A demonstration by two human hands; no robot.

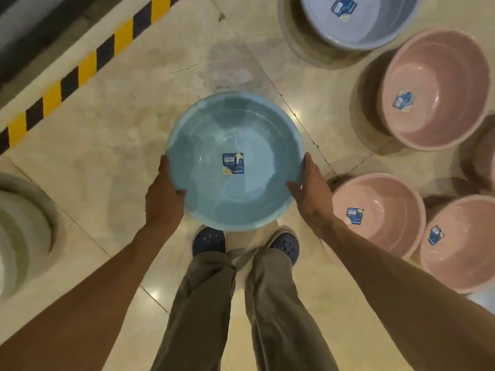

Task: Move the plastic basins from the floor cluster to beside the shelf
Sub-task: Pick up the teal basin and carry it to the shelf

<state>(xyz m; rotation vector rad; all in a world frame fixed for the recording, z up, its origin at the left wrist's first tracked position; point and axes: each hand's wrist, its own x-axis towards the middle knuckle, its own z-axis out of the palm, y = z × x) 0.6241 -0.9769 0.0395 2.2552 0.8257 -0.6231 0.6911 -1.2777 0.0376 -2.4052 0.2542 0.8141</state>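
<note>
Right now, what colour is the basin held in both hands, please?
Light blue basin, clearest in the head view.

The blue basin (235,162) hides the fingers of both hands beneath its rim, and the small print on its label (233,163) cannot be read. At the right edge, 2 pink basins (466,245) are cut off. The grey-blue basin (361,20) runs past the top edge, and the pale stack (24,231) past the left.

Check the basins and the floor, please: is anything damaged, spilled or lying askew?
Nothing stands out. The blue basin is held level by the left hand and right hand, and the pink basins on the floor sit upright.
</note>
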